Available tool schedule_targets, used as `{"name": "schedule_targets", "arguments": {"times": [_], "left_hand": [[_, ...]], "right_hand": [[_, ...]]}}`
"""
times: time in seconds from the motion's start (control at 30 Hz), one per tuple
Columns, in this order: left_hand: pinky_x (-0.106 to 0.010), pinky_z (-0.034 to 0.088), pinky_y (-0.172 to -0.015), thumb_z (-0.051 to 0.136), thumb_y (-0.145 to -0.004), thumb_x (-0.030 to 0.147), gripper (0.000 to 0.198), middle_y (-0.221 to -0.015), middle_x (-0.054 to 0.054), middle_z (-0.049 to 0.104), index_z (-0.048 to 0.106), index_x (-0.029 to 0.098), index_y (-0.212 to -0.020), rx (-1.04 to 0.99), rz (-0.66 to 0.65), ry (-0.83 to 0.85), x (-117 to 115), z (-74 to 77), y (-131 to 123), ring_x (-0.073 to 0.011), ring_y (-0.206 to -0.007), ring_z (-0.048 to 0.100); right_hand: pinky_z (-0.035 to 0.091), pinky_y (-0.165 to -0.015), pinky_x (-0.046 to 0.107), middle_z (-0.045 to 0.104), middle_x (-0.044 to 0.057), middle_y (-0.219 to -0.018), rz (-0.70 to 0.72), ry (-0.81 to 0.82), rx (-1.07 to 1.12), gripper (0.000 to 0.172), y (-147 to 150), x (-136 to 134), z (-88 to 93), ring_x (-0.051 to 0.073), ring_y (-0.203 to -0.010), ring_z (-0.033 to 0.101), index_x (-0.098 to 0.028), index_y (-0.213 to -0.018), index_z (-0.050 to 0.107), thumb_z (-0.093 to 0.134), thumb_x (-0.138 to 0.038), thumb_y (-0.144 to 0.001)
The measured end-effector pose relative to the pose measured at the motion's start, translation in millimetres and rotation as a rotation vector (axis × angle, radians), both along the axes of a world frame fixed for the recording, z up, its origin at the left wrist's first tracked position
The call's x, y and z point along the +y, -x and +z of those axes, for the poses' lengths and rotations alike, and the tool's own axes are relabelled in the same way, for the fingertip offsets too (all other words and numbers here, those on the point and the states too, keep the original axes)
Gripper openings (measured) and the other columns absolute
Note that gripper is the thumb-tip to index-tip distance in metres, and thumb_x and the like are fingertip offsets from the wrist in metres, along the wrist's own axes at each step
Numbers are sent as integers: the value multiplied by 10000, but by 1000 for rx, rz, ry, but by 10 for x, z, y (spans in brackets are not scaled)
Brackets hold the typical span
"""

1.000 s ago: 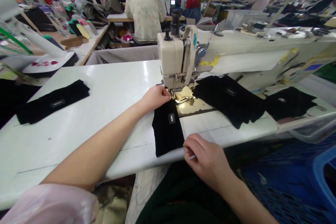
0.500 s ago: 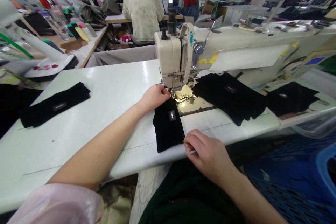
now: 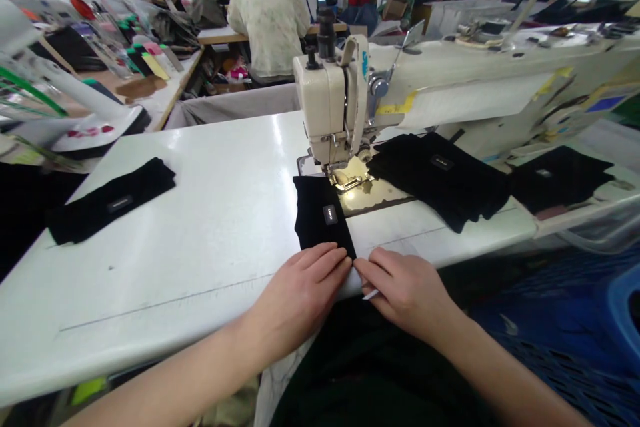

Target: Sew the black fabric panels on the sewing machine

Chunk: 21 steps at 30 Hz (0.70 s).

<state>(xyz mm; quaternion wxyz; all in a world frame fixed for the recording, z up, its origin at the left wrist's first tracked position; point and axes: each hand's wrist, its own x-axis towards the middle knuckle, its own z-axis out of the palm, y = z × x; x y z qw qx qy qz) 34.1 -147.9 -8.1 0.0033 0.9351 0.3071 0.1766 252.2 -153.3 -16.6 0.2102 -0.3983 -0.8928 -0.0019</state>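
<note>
A black fabric piece (image 3: 320, 210) with a small grey label (image 3: 331, 214) lies on the table, its far end beside the presser foot of the sewing machine (image 3: 323, 97). My left hand (image 3: 307, 287) is closed on its near end, fingers pressed together and covering that edge. Right beside it, my right hand (image 3: 407, 287) pinches at the near right corner of the same piece. A thin whitish pointed thing (image 3: 371, 294) sticks out under my right fingers; its kind cannot be made out.
One labelled black piece (image 3: 113, 203) lies on the table at left. A black fabric stack (image 3: 440, 177) sits right of the needle, with more black fabric (image 3: 557, 177) beyond. A blue basket (image 3: 565, 327) stands at lower right. A person (image 3: 267, 23) sits ahead, facing away.
My left hand has left the fabric's far end by the needle and come back to its near end. My right hand stays at the near right corner.
</note>
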Motion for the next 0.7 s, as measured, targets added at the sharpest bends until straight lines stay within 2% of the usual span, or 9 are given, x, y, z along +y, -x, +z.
{"name": "schedule_targets", "arguments": {"times": [0.1,0.37,0.5,0.7], "left_hand": [[-412,597,-949,443,-947,106,329,-1254,-132,655,603,79,-1234,28,-23,-64,36,-53,45,-278,-1186,605],[-421,600,-952,444,-935,101,321,-1240,-134,661,609,66,-1208,78,-48,-100,99,-22,47,-293,-1173,616],[-412,605,-932,463,-957,146,299,-1226,-133,660,607,83,-1210,70,-30,-89,156,-25,50,-291,-1161,615],[-426,570,-991,489,-967,169,287,-1236,-136,639,606,93,-1218,62,-49,-27,284,0,63,-277,-1174,592]], "right_hand": [[261,-563,318,533,17,-742,4,-2,16,212,4,17,-14,172,-649,477,-167,-926,672,460,-164,-926],[275,-588,317,530,-2,-729,-17,30,21,157,18,61,-38,163,-657,484,-186,-880,645,494,-152,-902],[281,-591,318,549,-4,-739,-24,43,4,115,32,108,-7,162,-663,502,-191,-896,649,539,-156,-886],[291,-602,316,588,-1,-778,-39,68,-36,108,60,224,12,164,-702,546,-189,-953,655,583,-167,-876]]}}
